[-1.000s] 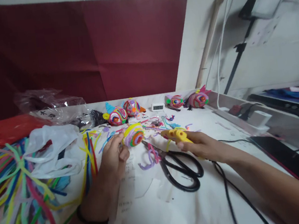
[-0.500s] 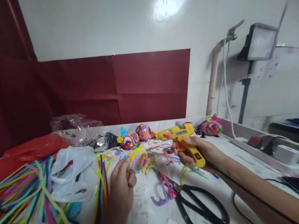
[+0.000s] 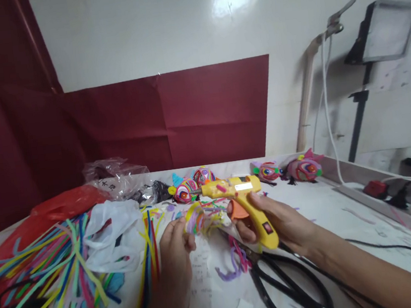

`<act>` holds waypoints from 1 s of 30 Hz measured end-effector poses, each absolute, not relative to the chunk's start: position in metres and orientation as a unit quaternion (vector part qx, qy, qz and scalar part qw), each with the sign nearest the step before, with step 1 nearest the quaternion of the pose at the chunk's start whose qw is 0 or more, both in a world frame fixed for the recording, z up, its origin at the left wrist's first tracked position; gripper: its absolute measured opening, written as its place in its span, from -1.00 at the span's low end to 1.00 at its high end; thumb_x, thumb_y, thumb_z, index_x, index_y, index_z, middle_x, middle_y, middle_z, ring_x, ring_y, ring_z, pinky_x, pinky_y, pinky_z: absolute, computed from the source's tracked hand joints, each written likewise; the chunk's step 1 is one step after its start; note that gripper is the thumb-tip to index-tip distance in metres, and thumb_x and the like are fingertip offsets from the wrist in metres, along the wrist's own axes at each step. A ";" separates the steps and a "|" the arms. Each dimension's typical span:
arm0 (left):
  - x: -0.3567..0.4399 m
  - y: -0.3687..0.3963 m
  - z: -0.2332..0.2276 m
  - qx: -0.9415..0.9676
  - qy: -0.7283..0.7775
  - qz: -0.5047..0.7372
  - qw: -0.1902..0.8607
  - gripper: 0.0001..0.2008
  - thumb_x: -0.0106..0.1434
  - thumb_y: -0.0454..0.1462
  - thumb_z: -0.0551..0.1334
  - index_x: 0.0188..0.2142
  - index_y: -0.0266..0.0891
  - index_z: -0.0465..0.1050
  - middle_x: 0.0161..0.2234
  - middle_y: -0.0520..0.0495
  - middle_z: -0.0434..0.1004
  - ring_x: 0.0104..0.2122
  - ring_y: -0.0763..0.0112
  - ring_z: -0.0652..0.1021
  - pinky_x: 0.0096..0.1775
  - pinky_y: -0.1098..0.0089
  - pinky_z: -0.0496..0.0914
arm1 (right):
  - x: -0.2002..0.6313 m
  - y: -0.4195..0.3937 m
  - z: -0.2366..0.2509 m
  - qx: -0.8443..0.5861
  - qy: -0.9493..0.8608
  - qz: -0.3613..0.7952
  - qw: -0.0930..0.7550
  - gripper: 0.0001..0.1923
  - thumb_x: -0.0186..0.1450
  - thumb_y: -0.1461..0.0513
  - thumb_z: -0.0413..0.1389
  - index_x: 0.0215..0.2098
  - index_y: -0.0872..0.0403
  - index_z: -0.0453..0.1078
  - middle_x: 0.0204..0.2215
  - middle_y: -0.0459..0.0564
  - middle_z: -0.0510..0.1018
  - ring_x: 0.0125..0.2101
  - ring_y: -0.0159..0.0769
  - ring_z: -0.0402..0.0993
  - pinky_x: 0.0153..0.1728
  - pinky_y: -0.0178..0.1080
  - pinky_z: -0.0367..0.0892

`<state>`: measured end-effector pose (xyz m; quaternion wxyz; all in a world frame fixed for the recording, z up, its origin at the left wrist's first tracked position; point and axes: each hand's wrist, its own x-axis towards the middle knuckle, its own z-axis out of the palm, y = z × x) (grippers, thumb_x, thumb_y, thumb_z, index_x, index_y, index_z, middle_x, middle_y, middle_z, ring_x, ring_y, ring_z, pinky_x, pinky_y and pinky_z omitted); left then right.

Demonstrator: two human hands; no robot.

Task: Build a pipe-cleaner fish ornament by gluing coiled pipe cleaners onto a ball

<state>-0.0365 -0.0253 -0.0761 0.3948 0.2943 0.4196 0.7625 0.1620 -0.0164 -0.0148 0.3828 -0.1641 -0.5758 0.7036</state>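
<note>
My left hand [image 3: 175, 257] pinches a small ball wrapped in yellow, orange and purple pipe cleaner [image 3: 194, 219], held just above the white table [image 3: 324, 204]. My right hand [image 3: 279, 225] grips a yellow hot glue gun [image 3: 243, 197] by its handle, a finger at the orange trigger. The gun's nozzle points left and sits just above the ball. Its black cord [image 3: 382, 249] trails off to the right.
Black scissors [image 3: 285, 289] lie under my right wrist beside purple and pink scraps [image 3: 234, 265]. A heap of coloured pipe cleaners [image 3: 49, 283] and plastic bags [image 3: 110, 235] fills the left. Finished colourful figures [image 3: 304, 168] line the back. A power strip [image 3: 378, 192] sits right.
The glue gun was lifted off the table and swung left until its nozzle came over the ball. The view tilted up. My left hand kept hold of the ball.
</note>
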 end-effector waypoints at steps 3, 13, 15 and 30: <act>-0.039 -0.024 -0.075 0.275 0.420 0.771 0.391 -0.83 -0.02 -0.24 0.31 -0.54 -0.23 0.33 -0.69 0.18 0.20 -0.71 0.59 0.22 -0.64 0.52 0.06 | 0.162 -0.024 -0.017 -0.183 -0.581 0.695 0.382 -0.53 0.25 -0.04 0.12 -0.57 0.17 0.41 -0.70 -0.05 0.44 -0.68 -0.47 0.22 -0.64 -0.39 0.10; -0.042 -0.019 -0.069 0.220 0.422 0.779 0.408 -0.88 -0.04 -0.34 0.27 -0.53 -0.25 0.32 -0.65 0.19 0.16 -0.71 0.66 0.21 -0.67 0.59 0.03 | 0.243 -0.019 -0.050 -0.329 -0.560 0.724 0.232 -0.71 0.18 0.12 0.26 -0.30 0.22 0.50 -0.44 0.03 0.61 -0.54 -0.46 0.48 -0.51 -0.44 0.35; -0.039 -0.021 -0.068 0.221 0.416 0.780 0.412 -0.88 -0.04 -0.34 0.28 -0.55 -0.25 0.32 -0.67 0.19 0.14 -0.73 0.66 0.18 -0.69 0.59 0.01 | 0.250 -0.018 -0.056 -0.357 -0.568 0.715 0.199 -0.70 0.13 0.12 0.30 -0.32 0.21 0.51 -0.45 -0.01 0.59 -0.52 -0.46 0.49 -0.47 -0.43 0.37; -0.033 -0.024 -0.064 0.242 0.406 0.775 0.420 -0.88 0.00 -0.37 0.26 -0.58 -0.25 0.32 -0.65 0.17 0.11 -0.73 0.67 0.15 -0.71 0.56 -0.02 | 0.228 -0.030 -0.032 -0.373 -0.911 0.127 0.126 -0.82 0.27 0.16 0.13 -0.30 0.11 0.50 -0.36 0.06 0.54 -0.38 -0.26 0.44 -0.33 -0.26 0.32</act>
